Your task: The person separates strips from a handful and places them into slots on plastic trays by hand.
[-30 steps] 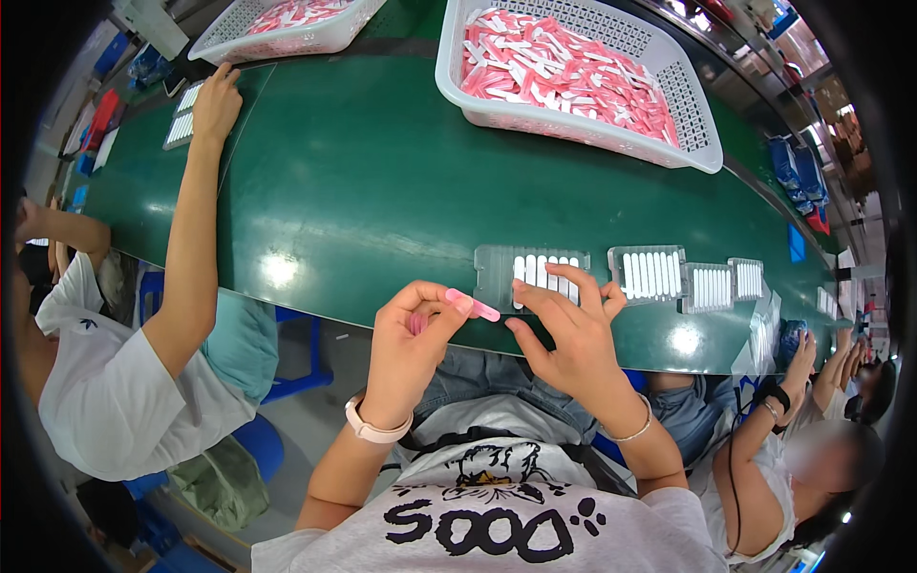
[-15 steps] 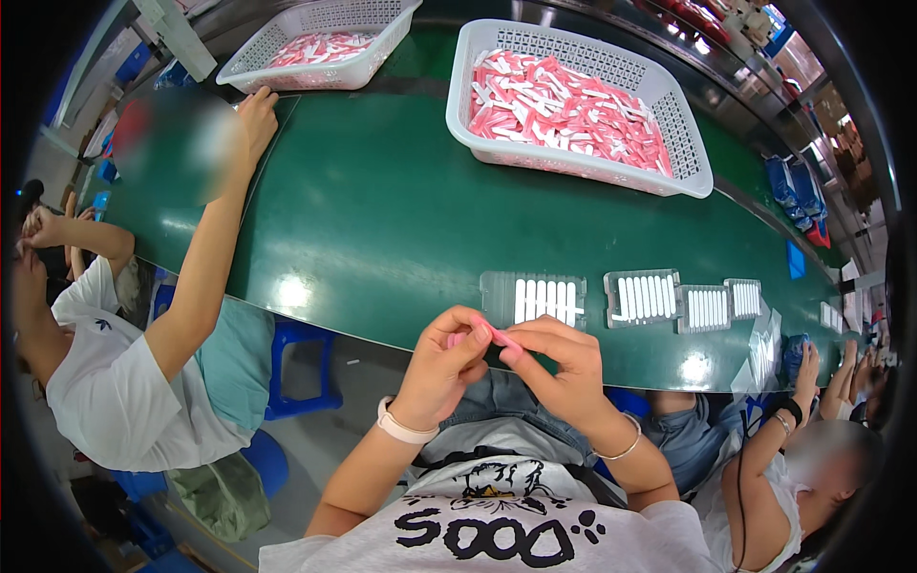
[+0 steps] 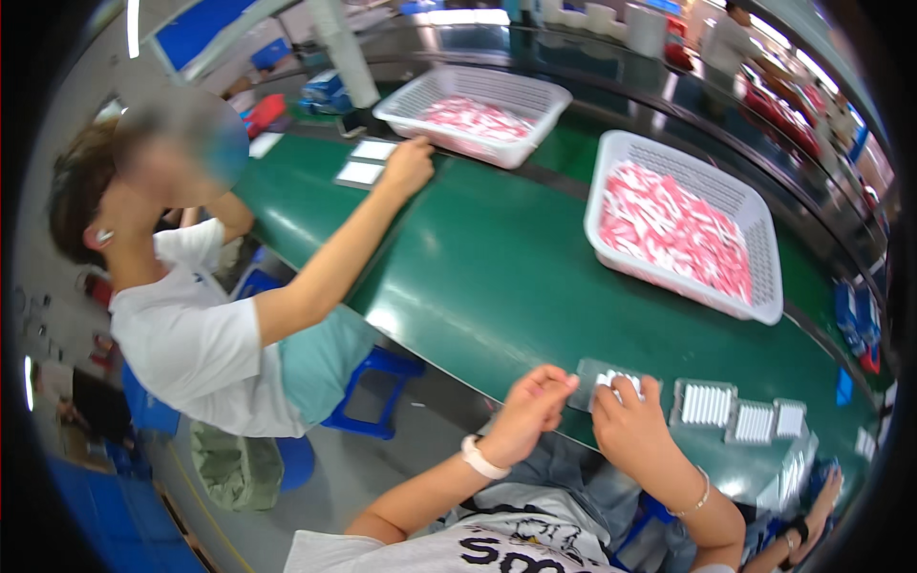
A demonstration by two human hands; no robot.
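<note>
Hands have come forward to the near edge of the green belt: the right hand now rests curled on the small grey tray of white pieces, the left hand pinched just beside it, and the pink stick seen earlier no longer shows, so probably it is placed.

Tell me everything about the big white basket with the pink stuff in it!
The white basket looks like plastic, with slotted mesh walls and a thick rolled rim. It is rectangular with rounded corners and sits flat on the green belt, past the person's hands. Small pink-and-white packets fill much of it in a loose heap. No hand touches it.
</note>
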